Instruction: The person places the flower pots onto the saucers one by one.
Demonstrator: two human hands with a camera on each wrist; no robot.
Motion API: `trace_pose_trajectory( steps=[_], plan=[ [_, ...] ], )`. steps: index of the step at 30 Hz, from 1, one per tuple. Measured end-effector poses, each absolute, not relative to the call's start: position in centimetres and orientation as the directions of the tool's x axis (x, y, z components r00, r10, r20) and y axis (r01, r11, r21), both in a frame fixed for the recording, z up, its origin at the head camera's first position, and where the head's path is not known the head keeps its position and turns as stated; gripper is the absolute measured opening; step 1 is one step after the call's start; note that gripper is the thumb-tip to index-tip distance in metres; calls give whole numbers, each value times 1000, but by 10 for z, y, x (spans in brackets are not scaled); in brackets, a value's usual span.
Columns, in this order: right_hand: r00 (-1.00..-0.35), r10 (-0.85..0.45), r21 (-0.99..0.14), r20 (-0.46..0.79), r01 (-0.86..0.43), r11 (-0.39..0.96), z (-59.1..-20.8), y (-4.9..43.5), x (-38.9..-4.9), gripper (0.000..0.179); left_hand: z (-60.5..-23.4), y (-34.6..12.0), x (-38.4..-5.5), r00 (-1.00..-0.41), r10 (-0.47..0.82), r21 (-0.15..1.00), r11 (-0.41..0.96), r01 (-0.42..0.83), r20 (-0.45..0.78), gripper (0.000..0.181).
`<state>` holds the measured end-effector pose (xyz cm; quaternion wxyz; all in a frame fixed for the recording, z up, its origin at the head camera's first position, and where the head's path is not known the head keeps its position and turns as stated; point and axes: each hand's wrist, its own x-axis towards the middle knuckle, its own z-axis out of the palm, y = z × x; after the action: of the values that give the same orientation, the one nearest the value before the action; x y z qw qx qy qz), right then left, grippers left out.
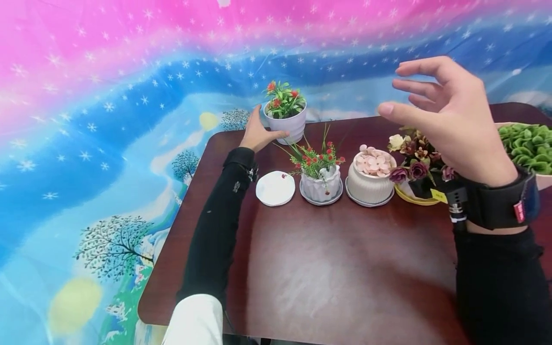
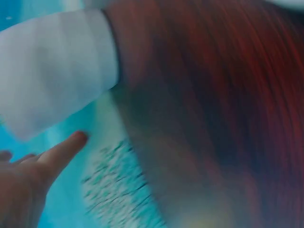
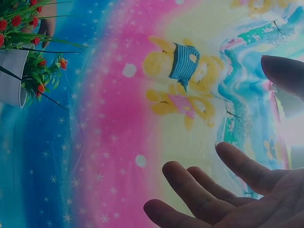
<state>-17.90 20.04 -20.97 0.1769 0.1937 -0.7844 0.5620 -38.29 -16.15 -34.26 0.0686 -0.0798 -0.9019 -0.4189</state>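
My left hand (image 1: 257,133) reaches to the table's far left corner, thumb and fingers spread beside a white ribbed flowerpot (image 1: 291,125) with orange-red flowers and green leaves. In the left wrist view, a gap shows between a fingertip of that hand (image 2: 28,185) and the pot's wall (image 2: 57,71). My right hand (image 1: 459,112) is raised above the right side of the table, fingers loosely bent and holding nothing. Below it, a pot of purple and cream flowers (image 1: 417,168) is partly hidden by the wrist. The right wrist view shows this hand's spread fingers (image 3: 194,190) against the backdrop.
A round white saucer (image 1: 275,189) lies in front of the left pot. Beside it stand a pot of small red flowers (image 1: 321,184) and a ribbed pot of pink blossoms (image 1: 371,179), both on saucers. A green leafy plant (image 1: 528,146) is at the right. A patterned cloth (image 1: 142,120) hangs behind.
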Motion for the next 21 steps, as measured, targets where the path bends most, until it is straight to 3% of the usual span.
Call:
trace_pose_trajectory(
  steps=[9,21],
  plan=[
    [-849,-84,-809,521,-523,267,-210,202,-176,58,-366,-149,-409,-972,-74,840,519,155,225,129],
    [-851,-93,-809,517,-522,272,-208,202,-176,59,-350,-146,-416,-973,-102,860,493,129,205,125]
  ],
)
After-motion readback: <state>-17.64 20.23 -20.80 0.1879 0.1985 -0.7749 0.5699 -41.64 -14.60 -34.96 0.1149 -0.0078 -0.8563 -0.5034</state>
